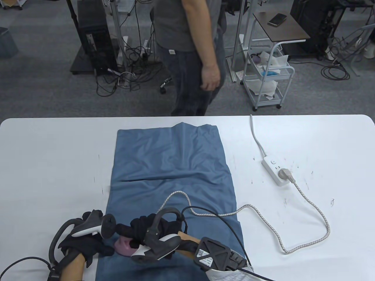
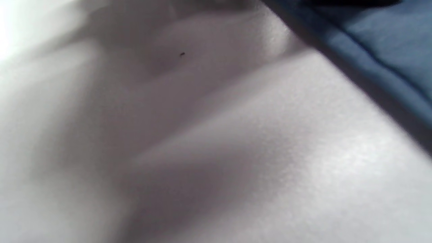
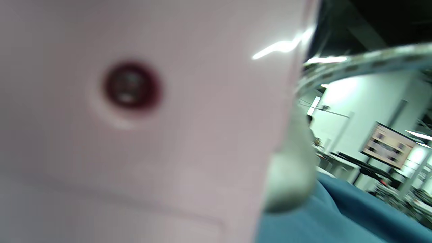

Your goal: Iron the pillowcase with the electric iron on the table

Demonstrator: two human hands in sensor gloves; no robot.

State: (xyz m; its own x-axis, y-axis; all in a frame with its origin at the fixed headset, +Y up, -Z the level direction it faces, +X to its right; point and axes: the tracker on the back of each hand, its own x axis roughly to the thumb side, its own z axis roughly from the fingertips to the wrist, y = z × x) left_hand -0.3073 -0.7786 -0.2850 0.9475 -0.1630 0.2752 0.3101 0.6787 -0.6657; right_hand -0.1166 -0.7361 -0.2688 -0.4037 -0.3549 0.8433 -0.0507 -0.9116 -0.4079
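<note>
A blue pillowcase (image 1: 172, 172) lies flat on the white table (image 1: 293, 140), with a fold line across its middle. My right hand (image 1: 146, 229) grips a pink electric iron (image 1: 124, 246) on the pillowcase's near left part; the iron is mostly hidden under the hand. The iron's pink body (image 3: 135, 118) fills the right wrist view. My left hand (image 1: 83, 243) rests on the pillowcase's near left edge. The left wrist view shows the table top (image 2: 202, 152) and the pillowcase's edge (image 2: 388, 50). The iron's braided cord (image 1: 263, 210) runs to a white power strip (image 1: 275, 169).
A person (image 1: 193, 55) stands beyond the far table edge. A white cart (image 1: 266, 79) and a small desk with a phone (image 1: 277, 20) stand behind. The power strip's cable (image 1: 257, 137) goes over the far edge.
</note>
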